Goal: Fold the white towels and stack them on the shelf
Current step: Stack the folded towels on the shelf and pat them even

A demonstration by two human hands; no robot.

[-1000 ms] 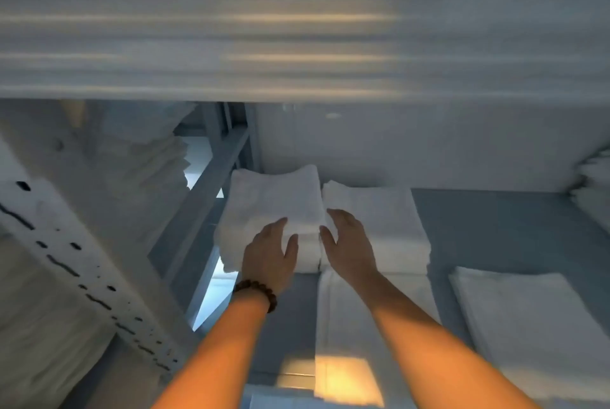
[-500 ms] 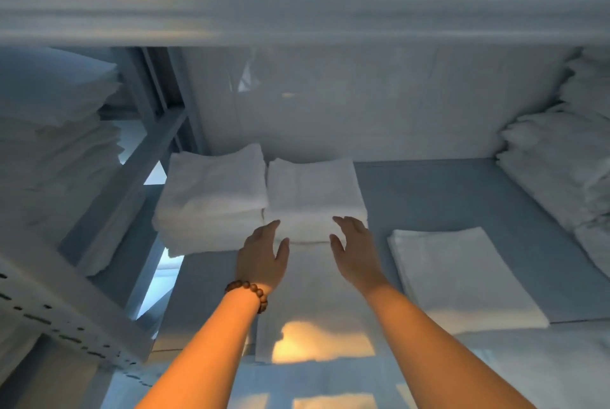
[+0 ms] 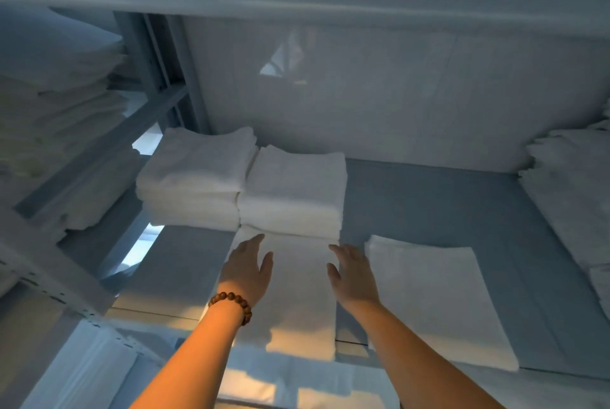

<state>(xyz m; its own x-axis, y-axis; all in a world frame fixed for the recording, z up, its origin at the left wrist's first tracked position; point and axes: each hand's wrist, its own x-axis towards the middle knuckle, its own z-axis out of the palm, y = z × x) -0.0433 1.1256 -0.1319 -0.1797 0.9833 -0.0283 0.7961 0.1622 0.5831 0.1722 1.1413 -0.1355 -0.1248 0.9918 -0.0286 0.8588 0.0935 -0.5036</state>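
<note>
Both hands are open, fingers straight, gripping nothing: the left hand (image 3: 249,268) and the right hand (image 3: 351,271) lie over the long edges of a flat folded towel (image 3: 297,306) on the shelf (image 3: 429,204), just before a towel stack (image 3: 293,191). If they lift it by the edges only, the fold may open; a forward push could shift that stack.

Two bare forearms, no sleeves, brown wooden bead bracelet (image 3: 231,304) on left wrist
</note>
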